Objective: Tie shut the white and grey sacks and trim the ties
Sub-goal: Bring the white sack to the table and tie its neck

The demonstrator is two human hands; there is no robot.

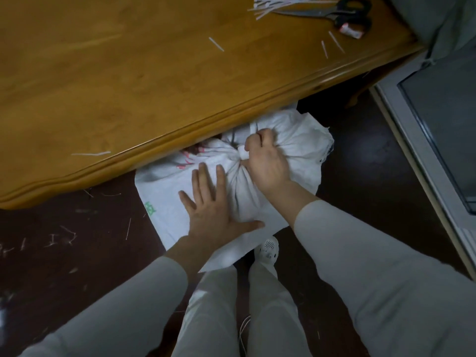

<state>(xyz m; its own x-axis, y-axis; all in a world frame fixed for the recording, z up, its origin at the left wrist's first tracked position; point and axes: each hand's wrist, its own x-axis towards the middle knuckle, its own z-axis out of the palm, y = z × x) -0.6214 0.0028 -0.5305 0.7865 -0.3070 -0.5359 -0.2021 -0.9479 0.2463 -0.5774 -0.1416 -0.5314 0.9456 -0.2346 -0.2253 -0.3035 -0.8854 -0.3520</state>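
While my right hand (265,161) grips the gathered neck of the white sack (180,202) on the floor by the table (128,86), my left hand (213,210) presses flat. If my grip slackens, I think the neck could spring open.

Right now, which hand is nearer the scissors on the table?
Right. The right hand grips the neck of the white sack, below the scissors; the left hand presses flat on it, farther away.

Likely a room in a home: a honey-coloured wooden table with a moulded edge (128,86), dark brown floor (64,240) beneath it, and a white-framed glass panel (422,150) to its right.
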